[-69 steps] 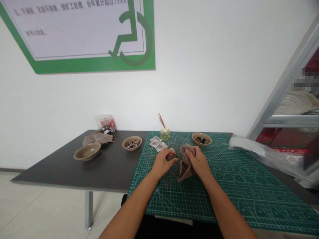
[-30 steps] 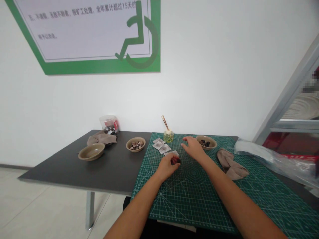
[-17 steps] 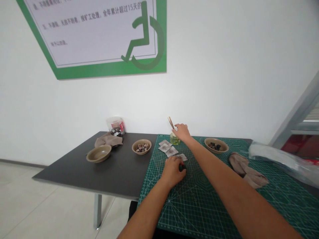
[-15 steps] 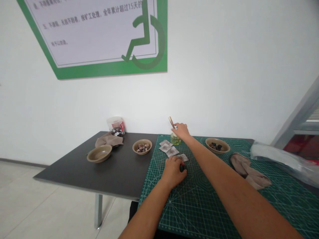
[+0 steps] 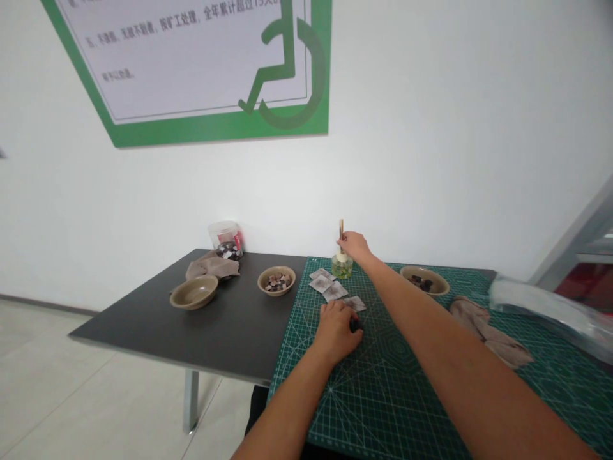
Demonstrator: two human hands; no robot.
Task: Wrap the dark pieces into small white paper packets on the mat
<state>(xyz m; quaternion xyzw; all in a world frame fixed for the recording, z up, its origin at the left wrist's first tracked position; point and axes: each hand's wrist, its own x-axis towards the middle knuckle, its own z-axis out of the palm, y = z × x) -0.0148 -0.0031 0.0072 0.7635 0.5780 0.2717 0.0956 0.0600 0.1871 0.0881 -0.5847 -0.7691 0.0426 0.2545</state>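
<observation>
From my end of the feed I take the glass jar as my landmark; it stands upright on the green cutting mat at the back of the desk. My right hand is at the thin stick rising from its neck, fingertips pinched on the shaft; whether that's one stick or two together, I can't tell. My left hand is nearer me than the jar, fingers curled around a small dark piece with a touch of red by the fingertips; its shape is mostly hidden.

Between that hand and the jar lie the paper squares, the nearest close to my left knuckles. Left of the jar, off the mat, is a bowl of small mixed pieces; right of it sits another bowl with dark ones, and beyond that a crumpled cloth.

I'd judge the step in hand as gripping the stick at the jar while the left steadies the piece. As I read it, moving the stick calls for a firm pinch and a straight upward draw, so the jar isn't tipped, with the left fingers kept quiet.
</observation>
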